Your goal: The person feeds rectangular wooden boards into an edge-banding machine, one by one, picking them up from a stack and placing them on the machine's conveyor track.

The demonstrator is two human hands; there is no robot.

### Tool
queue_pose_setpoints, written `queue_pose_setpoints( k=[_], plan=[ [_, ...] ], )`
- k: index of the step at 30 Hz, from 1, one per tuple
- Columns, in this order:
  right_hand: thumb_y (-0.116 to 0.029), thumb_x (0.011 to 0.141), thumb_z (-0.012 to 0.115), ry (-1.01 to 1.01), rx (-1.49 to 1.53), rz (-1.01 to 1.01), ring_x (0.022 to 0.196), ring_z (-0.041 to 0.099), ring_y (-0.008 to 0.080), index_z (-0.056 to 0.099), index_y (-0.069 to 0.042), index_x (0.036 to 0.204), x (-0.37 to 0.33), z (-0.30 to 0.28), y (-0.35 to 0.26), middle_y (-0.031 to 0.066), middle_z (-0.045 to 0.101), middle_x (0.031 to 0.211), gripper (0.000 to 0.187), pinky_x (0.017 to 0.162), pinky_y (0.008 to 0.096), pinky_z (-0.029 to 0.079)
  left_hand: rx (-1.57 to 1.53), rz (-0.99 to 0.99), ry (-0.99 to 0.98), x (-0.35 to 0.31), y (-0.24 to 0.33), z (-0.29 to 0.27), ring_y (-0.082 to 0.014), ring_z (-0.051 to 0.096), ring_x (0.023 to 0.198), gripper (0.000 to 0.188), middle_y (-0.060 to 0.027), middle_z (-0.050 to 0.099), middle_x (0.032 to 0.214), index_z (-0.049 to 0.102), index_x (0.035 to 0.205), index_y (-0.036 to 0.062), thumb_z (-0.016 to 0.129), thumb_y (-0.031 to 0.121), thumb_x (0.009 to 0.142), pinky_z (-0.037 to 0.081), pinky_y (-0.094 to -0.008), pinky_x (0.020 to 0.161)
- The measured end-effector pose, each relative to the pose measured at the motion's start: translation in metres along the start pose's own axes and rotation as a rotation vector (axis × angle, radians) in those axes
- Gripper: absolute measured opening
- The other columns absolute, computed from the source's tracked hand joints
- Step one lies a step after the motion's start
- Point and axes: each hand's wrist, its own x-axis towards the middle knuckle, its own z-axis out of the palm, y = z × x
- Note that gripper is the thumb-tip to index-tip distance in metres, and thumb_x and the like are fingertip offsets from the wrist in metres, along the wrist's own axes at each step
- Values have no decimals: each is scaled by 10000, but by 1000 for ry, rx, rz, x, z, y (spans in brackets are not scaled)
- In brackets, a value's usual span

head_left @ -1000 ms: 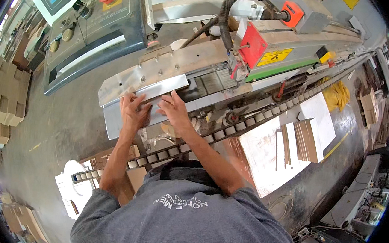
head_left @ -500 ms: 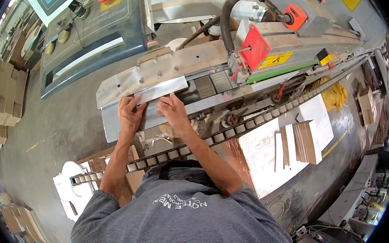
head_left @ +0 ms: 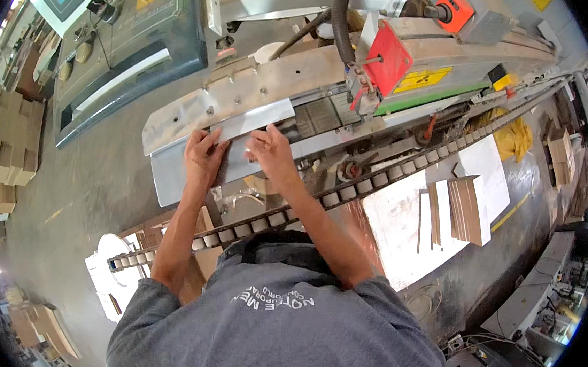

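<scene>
The pale strip (head_left: pixel 254 117) has a smooth face with a soft sheen, like coated board or metal. Above it, the long fence (head_left: pixel 235 94) is dull bare metal, scuffed and studded with bolts; the plate below (head_left: pixel 172 173) looks smoother, in satin grey metal. The guard (head_left: pixel 391 58) wears flat red paint, and the hose (head_left: pixel 339 27) is ribbed and matt. The shirt (head_left: pixel 280 336) is soft, matt knit cloth. The stacked cartons (head_left: pixel 8 134) are matt brown cardboard, while the floor (head_left: pixel 99 166) resembles worn, faintly shiny concrete.

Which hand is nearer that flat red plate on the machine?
Right: the right hand is lower left of the flat red plate; the left hand is farther left.
</scene>
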Motion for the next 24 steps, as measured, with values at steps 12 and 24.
queue_pose_setpoints(
  k=[12, 24],
  plan=[
    [-146, 935, 640, 167, 7, -4, 868, 661, 137, 517, 17, 921, 10, -88, -50, 87, 647, 959, 204, 713, 289, 625, -14, 37, -42, 30, 56, 75, -297, 597, 761, 302, -124, 611, 845, 754, 1036, 57, 831, 125, 751, 487, -395, 680],
    [-104, 964, 642, 460, -243, -82, 810, 639, 123, 564, 26, 1351, -119, -189, -90, 100, 696, 1114, 416, 679, 270, 564, -65, 194, -64, 71, 117, 169, -300, 666, 692, 263, -136, 677, 816, 772, 1034, 76, 803, 165, 789, 525, -394, 658]
  ],
)
